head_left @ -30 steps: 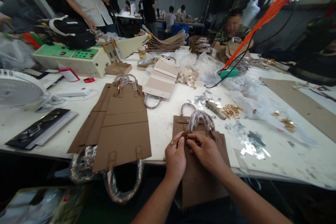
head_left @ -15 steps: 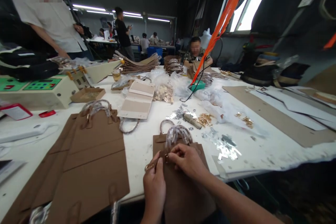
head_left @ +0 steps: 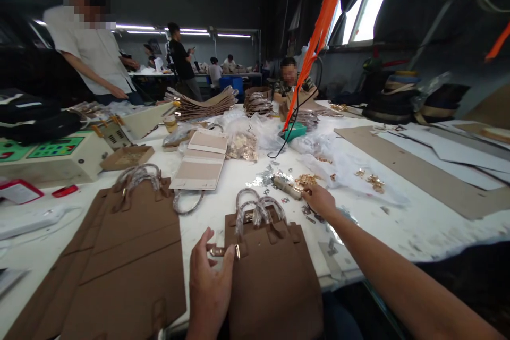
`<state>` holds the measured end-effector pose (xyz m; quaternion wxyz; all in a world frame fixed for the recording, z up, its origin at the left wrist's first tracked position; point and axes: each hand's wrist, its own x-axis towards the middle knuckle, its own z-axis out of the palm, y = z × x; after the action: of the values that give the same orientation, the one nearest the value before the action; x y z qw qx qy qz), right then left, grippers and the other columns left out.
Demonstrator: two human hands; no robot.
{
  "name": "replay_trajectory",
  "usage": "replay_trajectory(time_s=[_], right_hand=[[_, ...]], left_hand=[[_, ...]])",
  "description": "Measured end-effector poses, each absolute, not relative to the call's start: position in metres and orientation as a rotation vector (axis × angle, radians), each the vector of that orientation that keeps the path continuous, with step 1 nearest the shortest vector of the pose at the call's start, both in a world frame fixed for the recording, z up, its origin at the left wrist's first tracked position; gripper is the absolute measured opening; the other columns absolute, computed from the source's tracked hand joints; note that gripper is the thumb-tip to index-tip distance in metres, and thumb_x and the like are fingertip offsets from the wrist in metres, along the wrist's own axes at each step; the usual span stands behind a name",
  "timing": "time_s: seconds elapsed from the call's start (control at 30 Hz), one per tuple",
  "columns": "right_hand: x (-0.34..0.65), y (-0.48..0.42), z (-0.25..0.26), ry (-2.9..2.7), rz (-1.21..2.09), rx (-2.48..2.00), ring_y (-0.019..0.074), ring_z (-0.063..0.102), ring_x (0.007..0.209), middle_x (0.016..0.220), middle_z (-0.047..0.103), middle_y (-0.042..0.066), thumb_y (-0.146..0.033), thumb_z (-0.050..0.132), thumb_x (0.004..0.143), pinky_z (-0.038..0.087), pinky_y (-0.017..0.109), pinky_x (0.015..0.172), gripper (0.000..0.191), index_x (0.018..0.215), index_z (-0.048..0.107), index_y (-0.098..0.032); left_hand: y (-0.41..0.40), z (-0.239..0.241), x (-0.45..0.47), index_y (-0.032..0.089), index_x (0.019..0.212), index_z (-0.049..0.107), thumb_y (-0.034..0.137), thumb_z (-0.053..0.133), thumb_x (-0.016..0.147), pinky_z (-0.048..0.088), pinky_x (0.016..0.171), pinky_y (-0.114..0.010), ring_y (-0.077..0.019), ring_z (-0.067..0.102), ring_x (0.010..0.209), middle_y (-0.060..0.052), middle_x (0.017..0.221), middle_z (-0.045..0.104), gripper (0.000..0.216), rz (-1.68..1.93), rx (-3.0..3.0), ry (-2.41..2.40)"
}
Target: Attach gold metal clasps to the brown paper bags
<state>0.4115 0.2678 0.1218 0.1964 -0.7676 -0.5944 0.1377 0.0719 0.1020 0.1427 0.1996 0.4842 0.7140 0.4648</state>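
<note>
As bag (head_left: 274, 281) points lengthwise away | left fingers (head_left: 201, 251) parted around strap (head_left: 217, 251) | right fingers (head_left: 313, 194) unclear

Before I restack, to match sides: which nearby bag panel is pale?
The cream-beige panel beyond the left hand; the bag at that hand and leftmost pile show brown.

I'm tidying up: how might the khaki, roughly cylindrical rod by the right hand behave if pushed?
The rod would probably roll, given its rounded sides, though the small silver metal pieces beside it might snag it. Its straight shape suggests stiffness.
</note>
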Motion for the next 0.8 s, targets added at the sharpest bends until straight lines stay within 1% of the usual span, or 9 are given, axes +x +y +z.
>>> replay_trajectory(time_s=[0.1,0.2,0.3,0.37,0.4,0.5,0.57,0.7,0.8], right_hand=[[0.415,0.268,0.125,-1.655,0.418,-2.11,0.0209,0.062,0.095,0.105,0.07,0.005,-0.038,0.065,0.084,0.037,0.028,0.073,0.022,0.097,0.075,-0.023],[0.42,0.255,0.135,-1.619,0.436,-2.007,0.0165,0.063,0.092,0.101,0.07,0.003,-0.037,0.065,0.084,0.042,0.027,0.078,0.022,0.095,0.072,-0.02],[0.406,0.22,0.144,-1.5,0.585,-1.842,0.0148,0.065,0.082,0.091,0.07,0.003,-0.047,0.063,0.087,0.049,0.027,0.078,0.033,0.098,0.069,-0.018],[0.384,0.187,0.146,-1.346,0.855,-1.637,0.0171,0.066,0.077,0.086,0.069,0.005,-0.052,0.068,0.082,0.052,0.028,0.071,0.041,0.098,0.066,-0.015],[0.37,0.17,0.145,-1.282,0.997,-1.523,0.0181,0.067,0.077,0.087,0.069,0.006,-0.052,0.071,0.078,0.054,0.029,0.069,0.043,0.099,0.065,-0.015],[0.331,0.125,0.138,-1.204,1.295,-1.291,0.0172,0.066,0.074,0.089,0.067,0.004,-0.049,0.073,0.078,0.054,0.028,0.064,0.052,0.118,0.064,-0.017],[0.314,0.108,0.133,-1.276,1.307,-1.258,0.0143,0.063,0.07,0.091,0.066,0.004,-0.048,0.069,0.083,0.053,0.027,0.065,0.046,0.119,0.068,-0.019],[0.304,0.1,0.126,-1.482,1.164,-1.23,0.0132,0.062,0.074,0.092,0.065,0.004,-0.043,0.065,0.089,0.052,0.027,0.071,0.03,0.107,0.075,-0.021],[0.303,0.101,0.122,-1.546,1.101,-1.198,0.0141,0.062,0.078,0.086,0.065,0.003,-0.038,0.065,0.089,0.051,0.028,0.076,0.022,0.1,0.076,-0.022]], left_hand=[[0.103,0.163,0.075,0.022,0.139,0.053,0.048,0.062,0.088,0.051,0.104,-0.043,-0.0236,0.058,0.118,-0.009,0.134,0.058,0.058,1.441,1.848,1.937],[0.112,0.186,0.089,0.024,0.129,0.061,0.033,0.059,0.093,0.047,0.11,-0.037,-0.0202,0.056,0.123,-0.007,0.13,0.062,0.038,1.254,2.319,1.67],[0.132,0.197,0.105,0.023,0.131,0.062,0.026,0.057,0.093,0.043,0.114,-0.038,-0.0212,0.053,0.127,-0.005,0.137,0.061,0.039,0.823,2.534,1.452],[0.147,0.196,0.115,0.022,0.136,0.06,0.024,0.056,0.092,0.039,0.118,-0.042,-0.0233,0.049,0.133,-0.004,0.144,0.056,0.044,0.576,2.598,1.35],[0.154,0.194,0.118,0.021,0.137,0.059,0.023,0.055,0.092,0.037,0.119,-0.043,-0.024,0.047,0.136,-0.004,0.147,0.054,0.045,0.484,2.627,1.297],[0.172,0.188,0.126,0.021,0.137,0.058,0.02,0.054,0.091,0.037,0.117,-0.044,-0.0247,0.045,0.138,-0.004,0.147,0.054,0.046,0.309,2.709,1.173],[0.181,0.188,0.129,0.021,0.128,0.063,0.021,0.056,0.09,0.038,0.113,-0.045,-0.0252,0.048,0.134,-0.006,0.139,0.06,0.038,0.215,2.753,1.13],[0.197,0.195,0.135,0.02,0.099,0.071,0.027,0.062,0.088,0.04,0.106,-0.045,-0.0263,0.055,0.119,-0.009,0.116,0.068,0.016,0.076,2.854,1.06],[0.205,0.205,0.143,0.021,0.088,0.073,0.026,0.062,0.088,0.038,0.108,-0.043,-0.0244,0.058,0.111,-0.007,0.107,0.07,0.012,0.056,2.893,0.904]])
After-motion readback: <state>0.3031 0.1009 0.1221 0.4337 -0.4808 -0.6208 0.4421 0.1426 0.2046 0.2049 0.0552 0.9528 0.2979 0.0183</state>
